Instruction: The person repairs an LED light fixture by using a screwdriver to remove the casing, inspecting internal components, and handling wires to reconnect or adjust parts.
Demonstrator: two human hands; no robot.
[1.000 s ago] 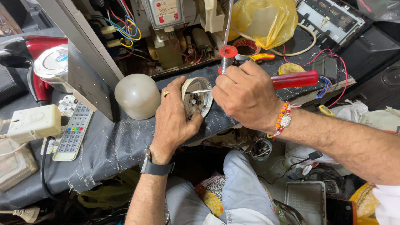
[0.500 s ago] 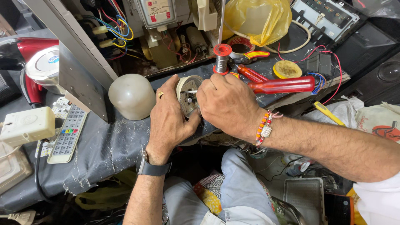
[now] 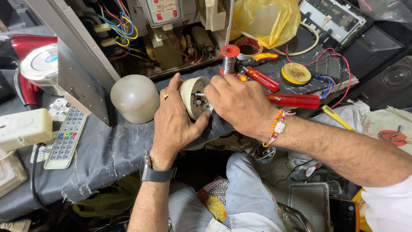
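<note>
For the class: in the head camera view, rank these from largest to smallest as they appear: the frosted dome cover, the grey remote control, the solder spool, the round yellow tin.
1. frosted dome cover
2. grey remote control, long but narrow, so close to the dome
3. round yellow tin
4. solder spool, which looks much like the tin and lies farther off, so their order is unsure.

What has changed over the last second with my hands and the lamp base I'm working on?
The right hand came down over the screwdriver's red handle, and the metal tip now sits inside the round cream lamp base. The left hand kept its grip on that base. The white dome, solder spool and remote stayed put.
</note>
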